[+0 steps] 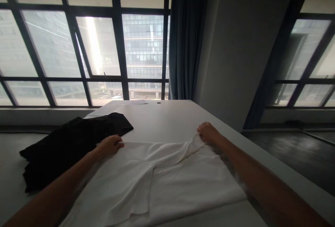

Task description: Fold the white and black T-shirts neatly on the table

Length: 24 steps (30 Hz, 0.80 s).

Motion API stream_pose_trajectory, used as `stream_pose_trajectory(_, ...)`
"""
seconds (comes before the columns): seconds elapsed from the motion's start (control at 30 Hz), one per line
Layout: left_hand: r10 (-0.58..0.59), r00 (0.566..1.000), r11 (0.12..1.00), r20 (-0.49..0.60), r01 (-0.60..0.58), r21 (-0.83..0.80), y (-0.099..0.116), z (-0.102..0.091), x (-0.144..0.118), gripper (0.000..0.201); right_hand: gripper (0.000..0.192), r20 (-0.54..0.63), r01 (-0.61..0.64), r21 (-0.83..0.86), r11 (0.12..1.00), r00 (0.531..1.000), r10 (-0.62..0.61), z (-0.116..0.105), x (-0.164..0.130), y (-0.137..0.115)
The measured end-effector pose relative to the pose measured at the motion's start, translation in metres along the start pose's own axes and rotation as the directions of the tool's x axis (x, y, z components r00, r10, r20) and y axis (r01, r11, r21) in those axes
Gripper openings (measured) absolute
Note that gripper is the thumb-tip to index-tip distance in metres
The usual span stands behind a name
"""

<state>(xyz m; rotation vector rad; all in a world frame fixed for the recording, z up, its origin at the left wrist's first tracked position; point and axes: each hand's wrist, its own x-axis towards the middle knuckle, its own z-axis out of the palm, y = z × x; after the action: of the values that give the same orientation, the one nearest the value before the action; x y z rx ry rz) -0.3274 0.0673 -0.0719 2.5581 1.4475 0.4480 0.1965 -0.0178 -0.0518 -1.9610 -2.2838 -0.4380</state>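
On the white tabletop (170, 118), a white polo shirt (167, 178) lies spread flat, its far edge toward the window. At that edge's left end the left hand (111, 145) rests palm-down, fingers together and flat on the cloth, gripping nothing. At the right end the right hand (208, 132) has its fingers pinched shut on a raised fold of the shirt. Left of the shirt, touching the left hand's side, lies a crumpled black garment (70, 143). Judging from the uneven hold, a pull by the right hand alone could drag the shirt askew and wrinkle it, or nudge it onto the black garment.
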Motion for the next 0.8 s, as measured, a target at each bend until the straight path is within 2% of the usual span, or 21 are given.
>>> stream_pose_trajectory(0.07, -0.011, 0.998, 0.999, -0.062, 0.009, -0.032, -0.002, -0.002, -0.003, 0.042, 0.020, -0.151, -0.042, -0.044, 0.998, 0.988, 0.035, -0.013, -0.013, 0.010)
stream_pose_trajectory(0.1, -0.019, 0.996, 0.999, -0.089, 0.015, -0.042, -0.003, -0.002, -0.004, 0.044, 0.020, -0.172, -0.081, -0.047, 0.996, 0.983, 0.071, -0.017, -0.022, 0.017)
stream_pose_trajectory(0.13, -0.027, 0.993, 0.999, -0.111, 0.022, -0.044, -0.004, -0.002, -0.006, 0.045, 0.019, -0.124, -0.115, -0.047, 0.992, 0.986, 0.108, -0.021, -0.031, 0.024)
stream_pose_trajectory(0.17, -0.035, 0.991, 0.999, -0.128, 0.030, -0.038, -0.004, -0.001, -0.008, 0.046, 0.016, -0.011, -0.151, -0.040, 0.988, 0.989, 0.151, -0.023, -0.040, 0.032)
stream_pose_trajectory(0.2, -0.047, 0.989, 0.999, -0.141, 0.045, -0.023, -0.004, 0.000, -0.010, 0.046, 0.013, 0.149, -0.192, -0.025, 0.981, 0.970, 0.194, -0.023, -0.049, 0.039)
stream_pose_trajectory(0.27, -0.074, 0.985, 0.997, -0.156, 0.078, 0.020, -0.003, 0.002, -0.012, 0.045, 0.011, 0.448, -0.273, 0.045, 0.961, 0.865, 0.225, -0.022, -0.064, 0.053)
stream_pose_trajectory(0.3, -0.083, 0.984, 0.995, -0.160, 0.090, 0.042, -0.002, 0.002, -0.013, 0.044, 0.018, 0.532, -0.307, 0.099, 0.946, 0.820, 0.211, -0.021, -0.068, 0.060)
stream_pose_trajectory(0.33, -0.084, 0.983, 0.994, -0.160, 0.095, 0.060, -0.003, 0.003, -0.013, 0.044, 0.029, 0.567, -0.331, 0.153, 0.931, 0.801, 0.192, -0.019, -0.071, 0.065)
stream_pose_trajectory(0.4, -0.067, 0.985, 0.994, -0.156, 0.080, 0.074, -0.006, 0.002, -0.013, 0.045, 0.051, 0.521, -0.356, 0.217, 0.909, 0.830, 0.200, -0.014, -0.069, 0.074)
stream_pose_trajectory(0.47, -0.045, 0.988, 0.996, -0.144, 0.055, 0.067, -0.013, 0.000, -0.013, 0.044, 0.057, 0.395, -0.392, 0.204, 0.897, 0.871, 0.291, -0.004, -0.063, 0.079)
stream_pose_trajectory(0.57, -0.043, 0.990, 0.997, -0.133, 0.050, 0.053, -0.024, -0.003, -0.015, 0.042, 0.041, 0.214, -0.434, 0.171, 0.885, 0.893, 0.396, 0.015, -0.051, 0.082)
stream_pose_trajectory(0.7, -0.047, 0.981, 0.998, -0.190, 0.056, 0.042, -0.028, -0.012, -0.018, 0.044, 0.028, 0.260, -0.417, 0.218, 0.882, 0.896, 0.360, 0.033, -0.042, 0.094)
stream_pose_trajectory(0.8, -0.029, 0.968, 0.996, -0.249, 0.050, 0.078, -0.023, -0.025, -0.009, 0.046, 0.024, 0.160, -0.427, 0.258, 0.867, 0.904, 0.398, 0.032, -0.036, 0.106)
